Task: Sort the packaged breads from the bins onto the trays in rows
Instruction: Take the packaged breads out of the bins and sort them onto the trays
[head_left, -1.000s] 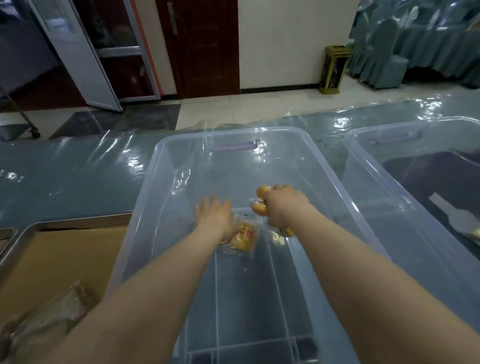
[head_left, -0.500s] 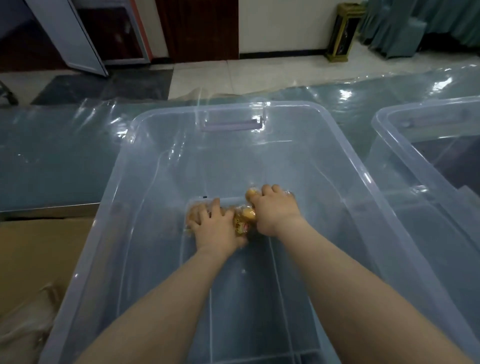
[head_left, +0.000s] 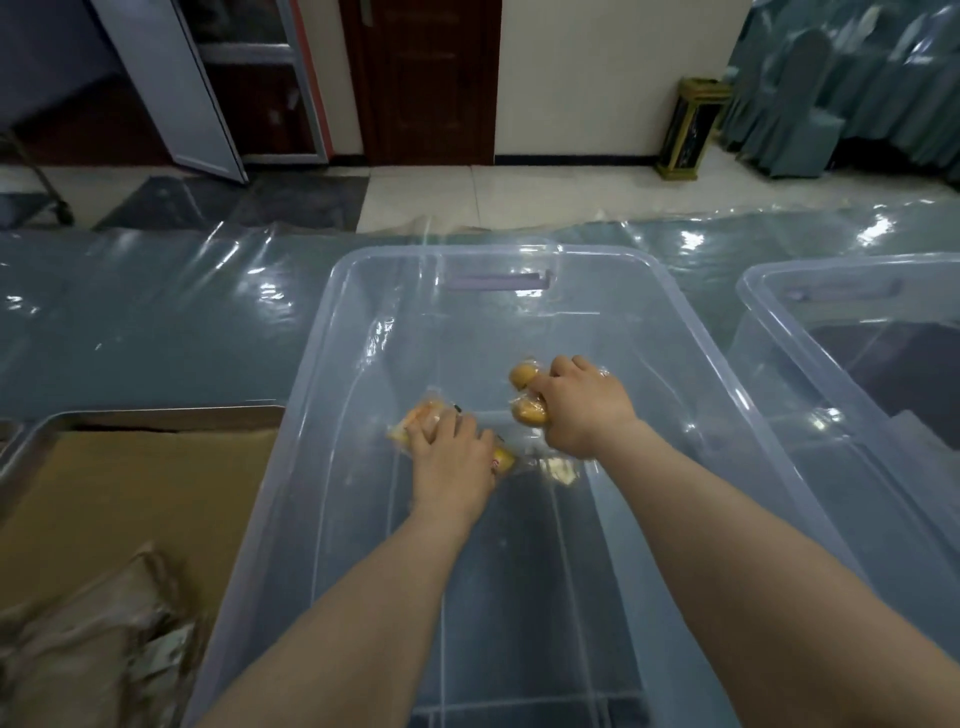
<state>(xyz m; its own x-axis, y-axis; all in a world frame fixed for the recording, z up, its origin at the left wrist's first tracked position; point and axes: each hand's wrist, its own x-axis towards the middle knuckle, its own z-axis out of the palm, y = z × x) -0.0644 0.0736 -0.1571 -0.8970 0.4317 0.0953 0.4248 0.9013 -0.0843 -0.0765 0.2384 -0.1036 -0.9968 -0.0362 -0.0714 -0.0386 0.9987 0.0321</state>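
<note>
Both my arms reach into a clear plastic bin (head_left: 332, 332) in front of me. My left hand (head_left: 452, 457) grips a packaged bread (head_left: 415, 422) in a clear wrapper, which sticks out past the fingers on both sides. To its right, my right hand (head_left: 582, 410) holds a bunch of golden packaged breads (head_left: 525, 395), lifted a little off the bin floor. A crumpled wrapper end (head_left: 558, 467) hangs below that hand. Left of the bin lies a metal tray (head_left: 47, 431) lined with brown paper.
A second clear bin (head_left: 769, 291) stands at the right with something dark inside. Wrapped breads (head_left: 88, 649) lie at the tray's near corner. Shiny plastic sheeting (head_left: 156, 322) covers the table. Beyond are a door, a small bin on the floor and covered chairs.
My left hand has closed on the bread it was reaching for on the bin floor. Both hands have drawn apart and risen a little, each with bread.
</note>
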